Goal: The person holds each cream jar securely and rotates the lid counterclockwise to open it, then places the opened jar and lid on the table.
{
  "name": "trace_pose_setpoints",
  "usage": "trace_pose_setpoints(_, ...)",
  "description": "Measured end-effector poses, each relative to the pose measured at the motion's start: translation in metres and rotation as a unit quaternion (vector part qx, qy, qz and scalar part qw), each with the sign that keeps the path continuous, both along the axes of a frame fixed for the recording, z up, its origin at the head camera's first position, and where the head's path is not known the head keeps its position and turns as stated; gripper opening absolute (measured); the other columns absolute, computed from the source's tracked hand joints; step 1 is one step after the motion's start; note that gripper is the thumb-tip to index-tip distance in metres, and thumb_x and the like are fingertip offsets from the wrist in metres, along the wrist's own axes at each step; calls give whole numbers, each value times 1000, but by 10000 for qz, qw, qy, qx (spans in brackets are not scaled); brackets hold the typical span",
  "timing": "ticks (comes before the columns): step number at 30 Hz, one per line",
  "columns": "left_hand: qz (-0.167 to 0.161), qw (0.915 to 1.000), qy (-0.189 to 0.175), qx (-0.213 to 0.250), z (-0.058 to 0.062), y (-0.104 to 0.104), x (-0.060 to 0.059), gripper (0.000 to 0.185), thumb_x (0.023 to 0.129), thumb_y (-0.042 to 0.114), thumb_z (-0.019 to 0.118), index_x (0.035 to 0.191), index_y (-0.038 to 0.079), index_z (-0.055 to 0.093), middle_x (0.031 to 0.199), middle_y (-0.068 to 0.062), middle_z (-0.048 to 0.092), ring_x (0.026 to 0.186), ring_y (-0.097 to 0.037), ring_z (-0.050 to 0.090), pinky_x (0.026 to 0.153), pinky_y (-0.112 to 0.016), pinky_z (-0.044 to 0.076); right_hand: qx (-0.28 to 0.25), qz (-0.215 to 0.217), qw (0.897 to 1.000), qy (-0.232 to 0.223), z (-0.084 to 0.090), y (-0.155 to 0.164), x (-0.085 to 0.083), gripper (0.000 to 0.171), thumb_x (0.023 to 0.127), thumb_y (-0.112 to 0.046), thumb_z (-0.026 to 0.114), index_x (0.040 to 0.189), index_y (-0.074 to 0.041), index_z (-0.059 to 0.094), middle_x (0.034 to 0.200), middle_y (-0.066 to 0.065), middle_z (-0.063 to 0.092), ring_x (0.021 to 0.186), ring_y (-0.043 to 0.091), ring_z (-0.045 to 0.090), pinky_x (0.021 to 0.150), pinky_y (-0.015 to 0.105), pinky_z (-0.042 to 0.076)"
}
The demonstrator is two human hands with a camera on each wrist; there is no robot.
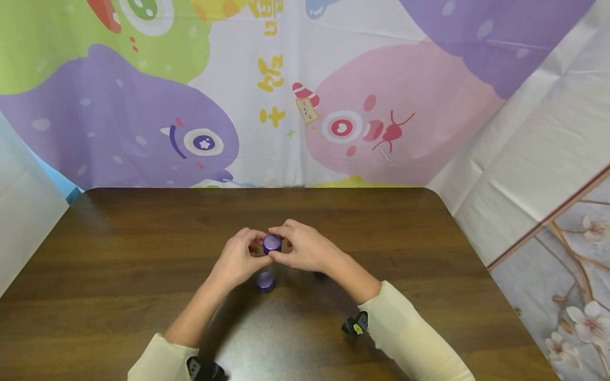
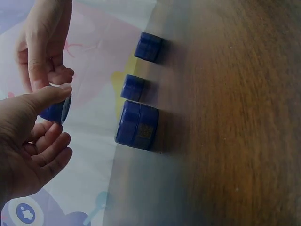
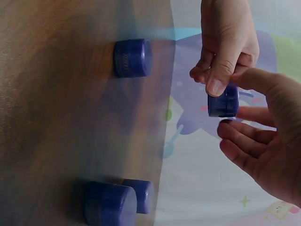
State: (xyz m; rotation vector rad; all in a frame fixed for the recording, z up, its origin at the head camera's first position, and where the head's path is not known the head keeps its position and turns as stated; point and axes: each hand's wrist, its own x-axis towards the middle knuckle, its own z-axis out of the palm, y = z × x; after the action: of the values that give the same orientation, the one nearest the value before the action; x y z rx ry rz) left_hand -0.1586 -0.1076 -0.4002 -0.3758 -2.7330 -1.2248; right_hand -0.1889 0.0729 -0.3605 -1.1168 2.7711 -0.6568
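A small purple-blue jar [image 1: 272, 243] is held up over the table between both hands. My left hand [image 1: 240, 257] pinches it from the left, its thumb along the near side. From the right, my right hand [image 1: 307, 247] grips the same jar between thumb and fingers. In the left wrist view the jar [image 2: 59, 110] shows a dark blue side and a paler end. The right wrist view has the left thumb over part of the jar [image 3: 223, 103]. Below the hands, another purple jar [image 1: 265, 281] with a shiny lid stands on the table.
The wooden table [image 1: 119, 264] bears more blue jars: a large one [image 2: 137, 125] and two smaller ones, a middle jar [image 2: 133, 88] and a farther jar [image 2: 149, 46]. Beneath the right wrist, a dark jar [image 1: 320, 275] is mostly hidden. A cartoon-printed cloth [image 1: 286, 159] hangs behind the table.
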Motion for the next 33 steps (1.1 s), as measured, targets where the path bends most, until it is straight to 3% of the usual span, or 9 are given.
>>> trace_pose_setpoints(4,40,10000,-48,48,0,0,2,36,72,21,80,99,2,64,91,-7,58,82,-19,57,73,-30,48,-105,-169,9991,370,-1,-1,1,46,86,-39,66,118,-6,62,97,4,61,77,10,56,67,19,47)
trace_pose_setpoints(8,66,10000,2,46,1,0,3,37,72,24,81,99,3,65,92,-6,59,82,-18,57,73,-29,48,-179,-62,9988,459,0,-2,1,34,86,-33,67,107,-7,67,92,4,62,73,10,54,64,18,46)
trace_pose_setpoints(14,54,9997,231,-37,0,2,4,35,70,19,81,96,2,65,87,-5,59,78,-16,56,69,-27,48,-156,273,9993,187,1,1,1,37,83,-20,65,116,-3,63,97,5,58,75,11,54,63,17,45)
trace_pose_setpoints(19,71,9997,224,-50,-1,2,4,34,71,19,81,95,2,65,88,-6,60,78,-16,57,70,-28,49,-167,101,9998,42,1,2,2,46,87,-30,64,125,-6,58,106,7,58,78,15,57,67,21,47)
trace_pose_setpoints(25,116,9999,71,0,-1,1,4,37,71,24,81,96,4,64,91,-5,59,81,-18,59,73,-31,51,-211,-163,9993,251,1,1,2,42,86,-38,66,114,-7,65,99,4,61,76,11,57,70,21,49)
trace_pose_setpoints(33,90,9999,59,-3,-1,1,5,32,71,17,80,96,2,65,90,-6,59,82,-18,59,73,-30,51,-166,119,9997,124,-1,0,1,32,85,-24,66,113,-8,66,97,1,60,79,12,58,66,16,45)
